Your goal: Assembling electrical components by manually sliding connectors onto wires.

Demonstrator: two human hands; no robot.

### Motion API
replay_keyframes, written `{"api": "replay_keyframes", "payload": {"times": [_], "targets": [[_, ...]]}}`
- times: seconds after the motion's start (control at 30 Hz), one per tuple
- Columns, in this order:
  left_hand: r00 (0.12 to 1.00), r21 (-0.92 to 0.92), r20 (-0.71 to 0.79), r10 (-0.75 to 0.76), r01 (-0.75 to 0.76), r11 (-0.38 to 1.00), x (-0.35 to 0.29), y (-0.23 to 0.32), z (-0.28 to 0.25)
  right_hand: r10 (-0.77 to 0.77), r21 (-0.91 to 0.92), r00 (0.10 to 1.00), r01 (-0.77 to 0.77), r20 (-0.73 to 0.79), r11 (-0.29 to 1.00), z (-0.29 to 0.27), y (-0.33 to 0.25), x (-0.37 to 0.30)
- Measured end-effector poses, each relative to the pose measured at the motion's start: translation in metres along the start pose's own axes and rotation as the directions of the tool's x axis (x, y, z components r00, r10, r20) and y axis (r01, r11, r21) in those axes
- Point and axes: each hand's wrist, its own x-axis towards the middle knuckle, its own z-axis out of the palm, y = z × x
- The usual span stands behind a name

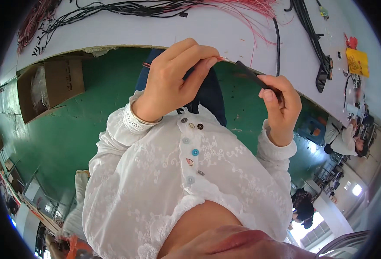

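Near the table's front edge, my left hand [177, 77] is closed, with thumb and forefinger pinching thin red wires [220, 58]. Their pale tips point right, and a short reddish length shows beyond the hand's left side. To the right, the fingers of my right hand [281, 101] are wrapped round a black tube [252, 74]. The tube slants up to the left, its free end close to the wire tips but apart from them. The part of the tube inside my fingers is hidden.
Black cables [112, 9] and loose red wires [255, 11] lie across the white table [207, 30]. Another black tube [277, 47], a black cable bundle [306, 30] and a yellow packet [357, 62] are right. A cardboard box [65, 77] stands below the table, left. A person [344, 136] sits far right.
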Motion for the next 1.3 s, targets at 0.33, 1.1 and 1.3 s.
{"api": "replay_keyframes", "payload": {"times": [0.33, 1.1, 1.3], "targets": [[0.997, 0.013, -0.008, 0.082, -0.082, 0.997, -0.007, -0.002, 0.005, -0.081, -0.071, 0.996, 0.082, 0.029, 0.994, -0.001, 0.006, -0.002], [0.948, 0.023, 0.155, 0.277, -0.284, 0.959, -0.005, -0.013, -0.004, -0.262, -0.132, 0.955, 0.28, 0.143, 0.951, -0.02, 0.02, 0.018], [0.943, 0.056, 0.163, 0.292, -0.304, 0.951, -0.007, -0.012, -0.003, -0.222, -0.044, 0.966, 0.23, 0.134, 0.972, -0.019, 0.026, 0.018]]}}
